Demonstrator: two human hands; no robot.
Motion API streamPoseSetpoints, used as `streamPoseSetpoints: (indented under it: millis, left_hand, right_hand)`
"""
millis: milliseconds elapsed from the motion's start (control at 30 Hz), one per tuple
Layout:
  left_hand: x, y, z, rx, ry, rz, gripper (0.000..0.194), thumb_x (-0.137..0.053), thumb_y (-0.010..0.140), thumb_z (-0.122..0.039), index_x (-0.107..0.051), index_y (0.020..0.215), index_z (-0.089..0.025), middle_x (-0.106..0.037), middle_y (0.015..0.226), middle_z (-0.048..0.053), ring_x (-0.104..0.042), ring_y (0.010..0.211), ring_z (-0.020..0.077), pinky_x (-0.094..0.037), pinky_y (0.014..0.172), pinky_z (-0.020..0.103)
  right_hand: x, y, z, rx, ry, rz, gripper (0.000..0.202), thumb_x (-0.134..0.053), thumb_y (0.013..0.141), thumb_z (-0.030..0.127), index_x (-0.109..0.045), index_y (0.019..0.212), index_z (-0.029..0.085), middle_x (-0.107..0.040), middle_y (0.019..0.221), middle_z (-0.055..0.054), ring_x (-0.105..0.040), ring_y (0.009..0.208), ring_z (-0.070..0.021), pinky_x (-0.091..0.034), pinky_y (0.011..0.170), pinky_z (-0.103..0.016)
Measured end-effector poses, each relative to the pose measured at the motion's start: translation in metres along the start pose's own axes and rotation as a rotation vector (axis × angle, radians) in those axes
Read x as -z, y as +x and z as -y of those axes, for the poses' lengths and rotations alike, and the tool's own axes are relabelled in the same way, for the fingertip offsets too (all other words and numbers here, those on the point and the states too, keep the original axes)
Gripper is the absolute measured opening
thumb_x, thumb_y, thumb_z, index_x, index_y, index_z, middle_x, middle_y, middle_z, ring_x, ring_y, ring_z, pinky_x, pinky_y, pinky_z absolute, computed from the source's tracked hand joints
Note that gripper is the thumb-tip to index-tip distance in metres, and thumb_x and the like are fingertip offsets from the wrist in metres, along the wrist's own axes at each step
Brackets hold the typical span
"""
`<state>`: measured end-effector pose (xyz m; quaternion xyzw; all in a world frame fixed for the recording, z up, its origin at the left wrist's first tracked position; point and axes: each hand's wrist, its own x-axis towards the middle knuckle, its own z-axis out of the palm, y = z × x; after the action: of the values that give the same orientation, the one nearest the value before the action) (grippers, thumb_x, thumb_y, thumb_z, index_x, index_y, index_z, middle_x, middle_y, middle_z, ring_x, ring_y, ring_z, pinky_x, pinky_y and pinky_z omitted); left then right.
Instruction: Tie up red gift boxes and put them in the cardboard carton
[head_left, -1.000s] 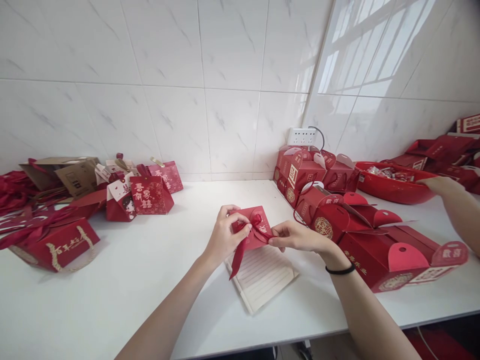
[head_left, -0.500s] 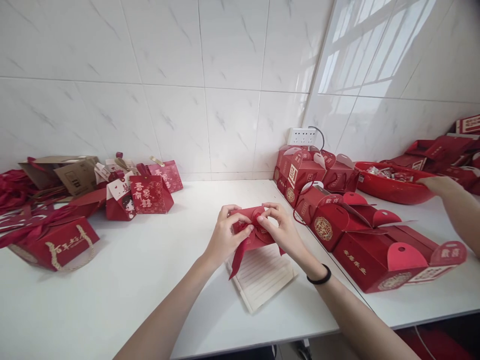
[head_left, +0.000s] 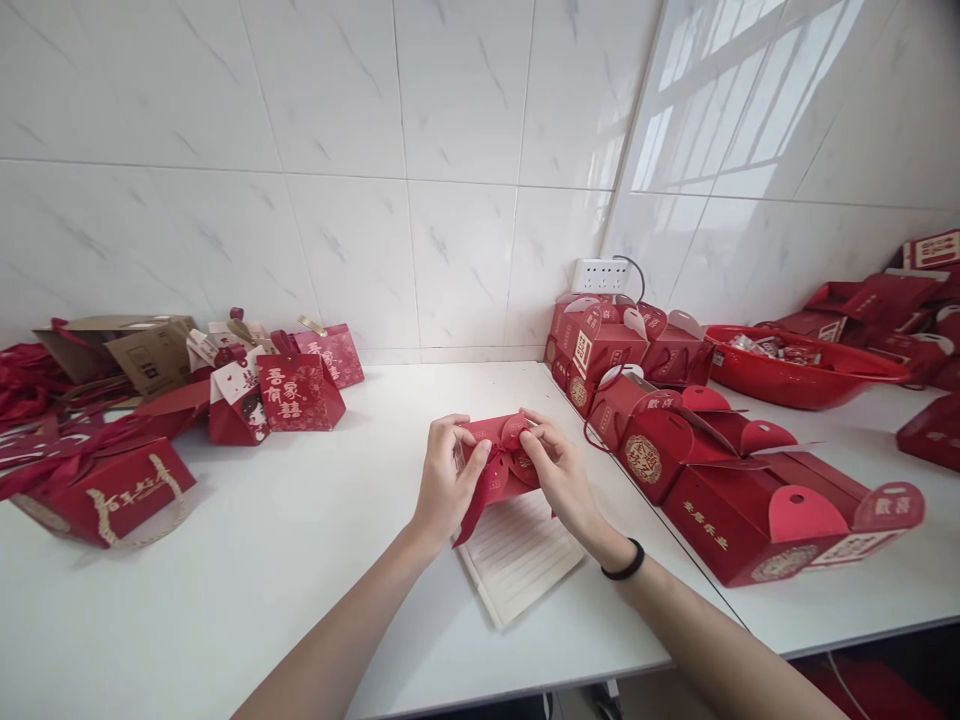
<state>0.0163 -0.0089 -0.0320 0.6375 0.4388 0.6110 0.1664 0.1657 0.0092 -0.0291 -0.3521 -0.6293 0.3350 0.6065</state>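
Observation:
A small red box (head_left: 517,480) with a dark red ribbon (head_left: 480,495) is held up between both hands at the centre of the head view. My left hand (head_left: 448,480) grips its left side, thumb on the ribbon near the knot. On the right side, my right hand (head_left: 556,465) pinches the ribbon at the front of the box, its fingers closed round the edge. One ribbon tail hangs down at the left. Below the box, a lined notepad (head_left: 517,560) lies on the white table (head_left: 300,600).
Red gift boxes (head_left: 750,510) stand in a row at the right, near a red basin (head_left: 802,380) of small packets. Small red bags (head_left: 300,390) and a rope-handled box (head_left: 135,490) are at the left. A power strip (head_left: 600,274) is against the wall.
My left thumb has moved up onto the ribbon, and my right hand has shifted slightly left and down. Another person's arm has left the basin, and a red box now shows at the right edge.

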Motion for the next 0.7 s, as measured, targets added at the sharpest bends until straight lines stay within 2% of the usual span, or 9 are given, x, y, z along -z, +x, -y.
streamPoseSetpoints:
  millis: [100, 267, 700]
  left_hand:
    - [0.0004, -0.0005, -0.0001, -0.007, 0.013, -0.018, 0.016, -0.055, 0.084, -0.032, -0.044, 0.081, -0.021, -0.049, 0.109, 0.007, -0.048, 0.113, 0.0195, -0.045, 0.087, 0.034]
    - [0.0015, 0.0005, -0.0005, -0.095, 0.104, 0.03, 0.018, -0.049, 0.088, -0.029, -0.046, 0.072, -0.021, -0.05, 0.1, 0.006, -0.047, 0.113, 0.0193, -0.045, 0.085, 0.032]
    - [-0.0016, -0.0018, 0.0027, -0.129, 0.114, 0.023, 0.019, -0.041, 0.091, -0.027, -0.041, 0.073, -0.021, -0.049, 0.102, 0.008, -0.046, 0.115, 0.0202, -0.046, 0.084, 0.033]
  right_hand:
    - [0.0001, -0.0005, 0.0007, 0.006, -0.003, -0.01, 0.03, -0.054, 0.085, 0.044, -0.061, 0.067, 0.021, -0.058, 0.114, -0.008, -0.045, 0.12, -0.0232, -0.037, 0.097, -0.036]
    - [0.0, -0.0007, 0.0003, -0.007, 0.011, -0.01, 0.031, -0.055, 0.084, 0.046, -0.061, 0.068, 0.02, -0.057, 0.113, -0.009, -0.045, 0.119, -0.0239, -0.04, 0.094, -0.036]
    - [-0.0023, 0.0013, -0.0022, -0.116, 0.116, -0.046, 0.033, -0.057, 0.079, 0.051, -0.06, 0.072, 0.019, -0.055, 0.116, -0.01, -0.053, 0.106, -0.0247, -0.042, 0.093, -0.04]
